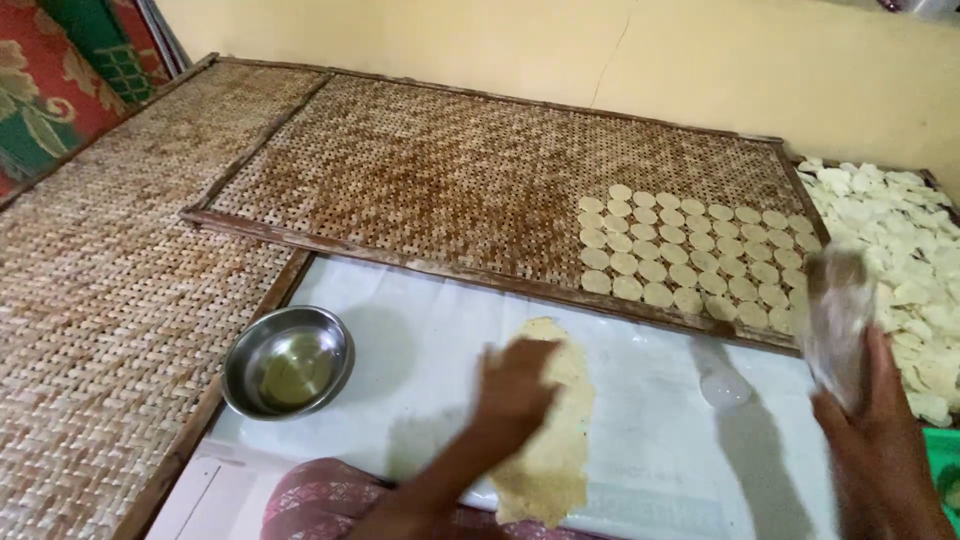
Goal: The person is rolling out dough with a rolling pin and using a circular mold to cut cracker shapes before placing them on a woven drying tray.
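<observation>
**Thin dough under one hand, a clear roller in the other**

Head view: the left hand (515, 385) lies flat, fingers spread, on a long, pale yellow sheet of rolled dough (552, 440) that rests on the white plastic-covered bench (650, 440). The right hand (880, 440) is closed around a clear, smooth cylinder, bottle or roller (838, 325) (motion blur hides which), held tilted above the bench's right side.

The sheet looks very thin, soft and limp; I judge it light and easily torn, best lifted from an edge with flat fingers rather than pinched in its middle.

A small steel bowl holding yellowish liquid (288, 362) stands left of the dough. Beyond lies a woven bamboo tray (420, 170) bearing rows of small round cut discs (690, 255); a heap of pale scraps (890, 240) sits further right.
</observation>
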